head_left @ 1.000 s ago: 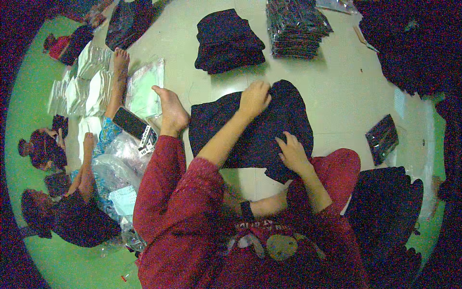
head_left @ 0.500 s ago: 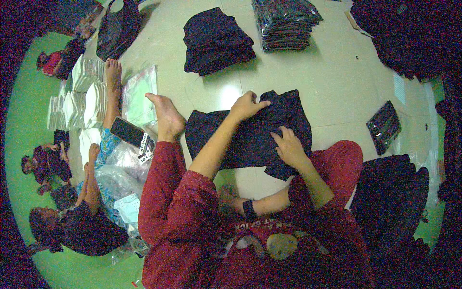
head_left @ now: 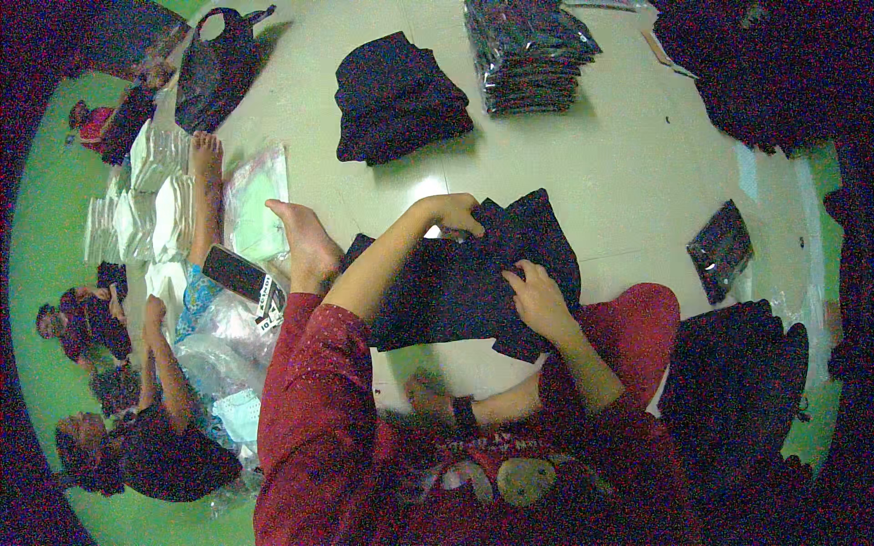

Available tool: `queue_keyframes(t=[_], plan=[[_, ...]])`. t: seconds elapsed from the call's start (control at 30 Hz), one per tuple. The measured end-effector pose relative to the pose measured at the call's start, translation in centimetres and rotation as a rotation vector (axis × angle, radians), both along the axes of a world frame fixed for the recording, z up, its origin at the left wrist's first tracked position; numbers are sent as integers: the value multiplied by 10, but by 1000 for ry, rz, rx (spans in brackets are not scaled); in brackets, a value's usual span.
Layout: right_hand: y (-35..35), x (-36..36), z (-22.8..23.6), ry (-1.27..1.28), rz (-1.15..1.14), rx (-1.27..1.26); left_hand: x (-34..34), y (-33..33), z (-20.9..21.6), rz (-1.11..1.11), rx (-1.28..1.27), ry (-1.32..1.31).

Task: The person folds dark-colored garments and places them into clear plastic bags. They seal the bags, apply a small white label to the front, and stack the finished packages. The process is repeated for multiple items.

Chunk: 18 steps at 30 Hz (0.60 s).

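A black cloth garment (head_left: pixel 428 291), partly folded, lies across the floor between my legs. My left hand (head_left: pixel 453 215) is at its far edge, fingers curled over the cloth and partly hidden, thumb on the near side. On the garment's right part rests my right hand (head_left: pixel 542 300), its thumb and fingertips drawn together on the fabric. A short flap of cloth (head_left: pixel 521 344) sticks out toward me below the right hand.
Beyond the garment stand a pile of folded black clothes (head_left: pixel 401 100) and a stack of plastic-bagged garments (head_left: pixel 528 59). One bagged garment (head_left: pixel 719 250) lies right, near a dark clothes heap (head_left: pixel 728 391). Left are a phone (head_left: pixel 235 271), white stacks (head_left: pixel 173 214) and a seated person (head_left: pixel 173 446).
My left fingers have curled over the garment's far edge, where they were raised above it before. My right fingers have closed from a spread pose. The whole view has shifted slightly.
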State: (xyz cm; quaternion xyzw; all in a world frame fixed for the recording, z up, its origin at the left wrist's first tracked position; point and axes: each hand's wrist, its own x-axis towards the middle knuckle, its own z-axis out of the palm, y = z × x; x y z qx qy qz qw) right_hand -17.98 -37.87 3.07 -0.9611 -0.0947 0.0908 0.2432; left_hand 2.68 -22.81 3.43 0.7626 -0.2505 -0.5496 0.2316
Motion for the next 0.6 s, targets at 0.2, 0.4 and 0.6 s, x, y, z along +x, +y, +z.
queue_keyframes(t=[0.2, 0.4, 0.6], plan=[[0, 1, 4, -2, 5, 36, 13, 5, -9, -168, -204, -242], [0, 1, 4, -44, 1, 58, 43, 14, -3, 375, -1, -948], [-2, 3, 1, -44, 16, 72, 65, 24, -12, 185, 121, -909]])
